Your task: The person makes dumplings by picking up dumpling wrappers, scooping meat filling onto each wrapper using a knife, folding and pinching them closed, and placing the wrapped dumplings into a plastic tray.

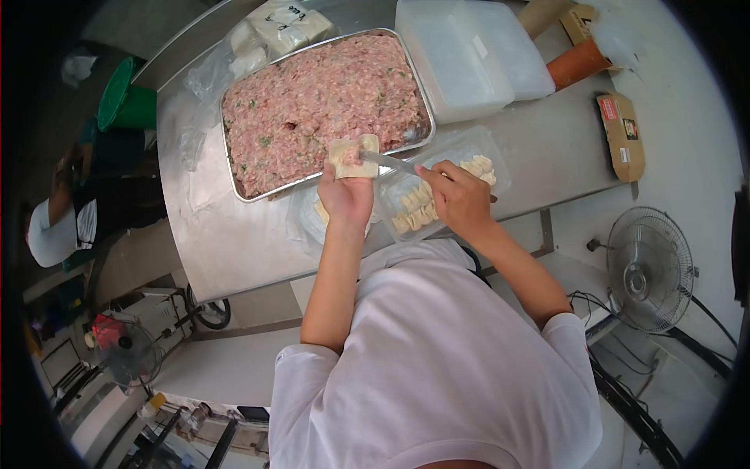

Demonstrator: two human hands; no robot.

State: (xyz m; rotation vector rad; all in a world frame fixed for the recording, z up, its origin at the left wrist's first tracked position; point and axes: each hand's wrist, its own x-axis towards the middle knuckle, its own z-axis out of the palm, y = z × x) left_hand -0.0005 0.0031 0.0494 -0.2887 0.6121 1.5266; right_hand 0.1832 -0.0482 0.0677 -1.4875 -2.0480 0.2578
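My left hand (348, 197) holds a square dumpling wrapper (362, 169) on its fingers, just over the near edge of a metal tray (428, 117). A small dab of pink filling sits on the wrapper. In my right hand (462, 195) is a knife (396, 163) with a flat metal blade, its tip touching the filling. Minced meat (312, 109) with green flecks fills the tray. Below my right hand lies a clear plastic container with several folded dumplings (416, 213), partly hidden by that hand. Another clear bag or container is partly covered by my left hand.
Stacked translucent bins (461, 62) stand behind the tray on the right. Bagged white packages (285, 27) lie at the back left. A cardboard piece (621, 137) is at the right edge. A fan (650, 270) stands on the right. Another person (58, 223) is at the far left, by a green bin (129, 102).
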